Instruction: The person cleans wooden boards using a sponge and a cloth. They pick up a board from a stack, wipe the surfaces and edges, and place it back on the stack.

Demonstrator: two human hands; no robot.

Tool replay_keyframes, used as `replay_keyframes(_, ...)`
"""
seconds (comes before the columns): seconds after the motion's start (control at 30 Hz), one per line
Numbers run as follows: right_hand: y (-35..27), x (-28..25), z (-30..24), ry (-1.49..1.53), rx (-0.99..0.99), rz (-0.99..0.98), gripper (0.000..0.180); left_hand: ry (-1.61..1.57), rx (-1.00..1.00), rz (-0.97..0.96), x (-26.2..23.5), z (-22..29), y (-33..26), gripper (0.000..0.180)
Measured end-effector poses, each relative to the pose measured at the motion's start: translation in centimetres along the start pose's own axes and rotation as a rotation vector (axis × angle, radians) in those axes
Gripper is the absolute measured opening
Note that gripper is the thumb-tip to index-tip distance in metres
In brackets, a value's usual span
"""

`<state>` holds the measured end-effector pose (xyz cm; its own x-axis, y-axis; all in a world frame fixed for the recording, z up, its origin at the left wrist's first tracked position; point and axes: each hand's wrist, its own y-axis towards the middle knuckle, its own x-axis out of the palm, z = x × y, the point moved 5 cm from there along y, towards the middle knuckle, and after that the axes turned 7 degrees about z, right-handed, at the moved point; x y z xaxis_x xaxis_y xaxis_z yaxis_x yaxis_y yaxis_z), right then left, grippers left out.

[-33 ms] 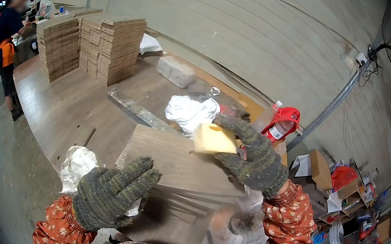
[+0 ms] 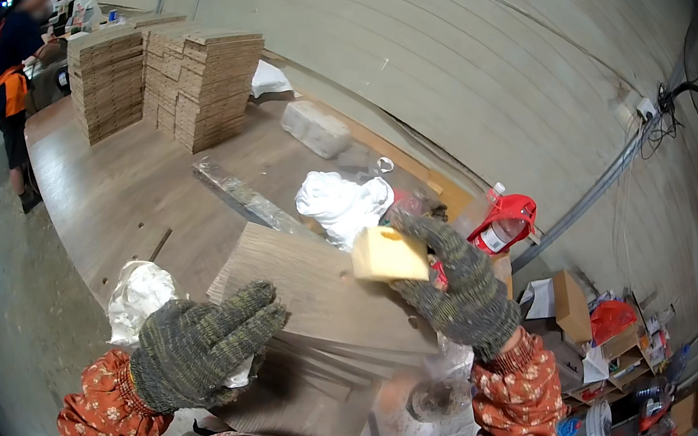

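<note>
My right hand [image 2: 457, 285], in a grey-green knitted glove, grips a pale yellow block [image 2: 389, 254] between thumb and fingers. The block is held over the right part of a wood-grain board [image 2: 314, 284]. Over the board's left end lies my left hand [image 2: 207, 342], gloved alike, fingers close together and curled; a bit of white material pokes out beneath them, its kind unclear. Beside that hand is a crumpled white wad [image 2: 140, 294]. Several thin strips or board edges [image 2: 320, 363] fan out below the board's near edge.
A bunched white cloth [image 2: 343, 204] and a long wrapped bar [image 2: 249, 197] lie beyond the board. Tall stacks of wood panels [image 2: 200, 88] stand farther back, near a wrapped white block [image 2: 316, 129]. At right are a bottle in a red bag [image 2: 504, 222] and cluttered boxes [image 2: 572, 308].
My right hand, with the yellow block in it, has moved slightly right and nearer to me. The left hand has hardly moved.
</note>
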<state>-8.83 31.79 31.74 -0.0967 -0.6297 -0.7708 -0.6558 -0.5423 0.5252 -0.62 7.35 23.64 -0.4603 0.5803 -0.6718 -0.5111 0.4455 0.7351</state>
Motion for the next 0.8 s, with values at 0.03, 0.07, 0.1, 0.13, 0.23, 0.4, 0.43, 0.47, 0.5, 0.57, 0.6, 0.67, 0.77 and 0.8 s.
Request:
replay_keyframes(0.03, 0.0, 0.1, -0.4, -0.002, -0.003, -0.024, 0.060, -0.023, 0.001, 0.002, 0.0, 0.0, 0.0, 0.056)
replay_keyframes(0.07, 0.1, 0.1, -1.0, -0.004, -0.005, -0.047, 0.060, -0.046, 0.003, 0.003, 0.0, 0.0, 0.0, 0.056)
replay_keyframes(0.1, 0.3, 0.2, -1.5, -0.006, -0.007, -0.070, 0.060, -0.035, -0.012, -0.017, -0.2, 0.0, 0.2, 0.054)
replay_keyframes(0.13, 0.6, 0.4, -2.3, -0.108, -0.107, 0.027, 0.058, -0.030, -0.016, -0.047, -0.4, 0.1, 0.5, 0.052)
replay_keyframes(0.23, 1.0, 0.3, -1.4, -0.125, -0.115, 0.010, 0.059, -0.041, 0.011, -0.031, -0.5, 0.3, 0.7, 0.051)
replay_keyframes(0.4, 1.0, 0.2, -2.9, -0.080, -0.084, -0.032, 0.061, -0.009, 0.020, -0.020, -0.1, 0.2, 0.2, 0.057)
replay_keyframes(0.43, 1.2, 0.4, -2.8, -0.109, -0.106, -0.020, 0.061, 0.001, 0.009, -0.043, 0.1, 0.0, 0.0, 0.063)
replay_keyframes(0.47, 1.4, 0.6, -2.5, -0.138, -0.128, -0.008, 0.061, 0.010, -0.002, -0.066, 0.2, -0.1, -0.1, 0.070)
replay_keyframes(0.5, 1.4, 0.7, -2.4, -0.167, -0.150, 0.004, 0.061, 0.010, -0.008, -0.068, 0.1, 0.0, -0.2, 0.071)
replay_keyframes(0.57, 1.3, 0.1, -2.4, -0.191, -0.085, 0.009, 0.060, 0.003, -0.019, -0.062, -0.3, 0.1, -0.1, 0.072)
replay_keyframes(0.6, 1.1, -0.1, -2.4, -0.203, -0.053, 0.011, 0.060, 0.010, -0.016, -0.067, -0.3, 0.1, -0.1, 0.072)
replay_keyframes(0.67, 0.8, -0.2, -2.4, -0.072, -0.054, 0.062, 0.059, 0.019, -0.006, -0.074, -0.1, 0.2, 0.0, 0.072)
replay_keyframes(0.77, 1.4, 0.7, -2.9, -0.108, -0.091, 0.018, 0.057, 0.019, -0.024, -0.081, 0.1, 0.0, 0.0, 0.072)
replay_keyframes(0.8, 1.6, 1.1, -3.1, -0.159, -0.111, -0.016, 0.057, 0.034, -0.022, -0.067, 0.2, 0.1, -0.1, 0.072)
